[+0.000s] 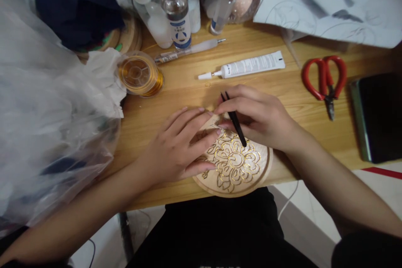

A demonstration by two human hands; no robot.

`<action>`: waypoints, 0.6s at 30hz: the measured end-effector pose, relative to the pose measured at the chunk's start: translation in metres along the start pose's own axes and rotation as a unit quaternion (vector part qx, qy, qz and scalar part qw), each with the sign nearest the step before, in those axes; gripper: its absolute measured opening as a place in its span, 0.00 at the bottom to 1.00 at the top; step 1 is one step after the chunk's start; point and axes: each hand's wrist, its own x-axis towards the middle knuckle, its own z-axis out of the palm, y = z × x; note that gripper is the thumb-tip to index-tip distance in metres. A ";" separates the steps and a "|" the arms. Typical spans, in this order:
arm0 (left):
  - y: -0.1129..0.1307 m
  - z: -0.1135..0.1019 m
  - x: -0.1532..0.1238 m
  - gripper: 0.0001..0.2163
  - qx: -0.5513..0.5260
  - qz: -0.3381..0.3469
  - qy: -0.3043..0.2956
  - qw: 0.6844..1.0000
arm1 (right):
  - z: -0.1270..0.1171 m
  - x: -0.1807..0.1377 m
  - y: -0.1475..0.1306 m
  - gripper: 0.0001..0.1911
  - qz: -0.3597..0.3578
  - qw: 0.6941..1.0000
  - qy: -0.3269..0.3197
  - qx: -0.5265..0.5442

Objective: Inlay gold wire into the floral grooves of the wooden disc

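A round wooden disc [265, 167] lies at the table's front edge, bearing a flower outlined in gold wire [236, 160]. My left hand [180, 144] rests on its left side with fingers stretched and apart, covering part of the pattern. Black tweezers [236, 123] are held in my right hand [262, 113], over the disc's upper part. Their two tips point away from me and stand slightly apart, with nothing visible between them. My right fingertips are close to my left ones near the far rim. Whatever lies under those fingertips is hidden.
Beyond the disc lie a white glue tube [253, 66] and a pen [191, 50]. A spool of gold wire [141, 74] sits left, beside plastic bags [47, 134]. Red-handled cutters [326, 79] and a phone [378, 117] lie right. Several bottles [179, 16] and printed sheets [333, 4] line the back.
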 end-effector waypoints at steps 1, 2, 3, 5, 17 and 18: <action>0.000 0.000 0.000 0.25 -0.004 -0.001 0.000 1.000 | 0.000 0.000 0.000 0.07 -0.001 1.000 0.002 0.001; 0.000 -0.001 0.000 0.25 -0.008 -0.004 0.000 1.000 | 0.000 0.000 -0.001 0.07 -0.001 1.000 0.003 0.000; 0.000 -0.001 0.000 0.25 -0.013 -0.007 0.003 1.000 | 0.000 -0.001 -0.001 0.07 -0.001 1.000 0.004 0.000; 0.000 -0.002 0.000 0.25 -0.024 -0.013 0.008 1.000 | -0.001 -0.001 -0.001 0.07 -0.002 1.000 0.005 -0.001; 0.000 0.000 0.001 0.26 -0.025 -0.004 0.013 1.000 | 0.000 0.000 -0.001 0.08 -0.005 1.000 0.012 -0.001; -0.001 0.000 0.001 0.26 -0.025 -0.002 0.013 1.000 | 0.000 0.000 -0.001 0.08 -0.006 1.000 0.012 -0.001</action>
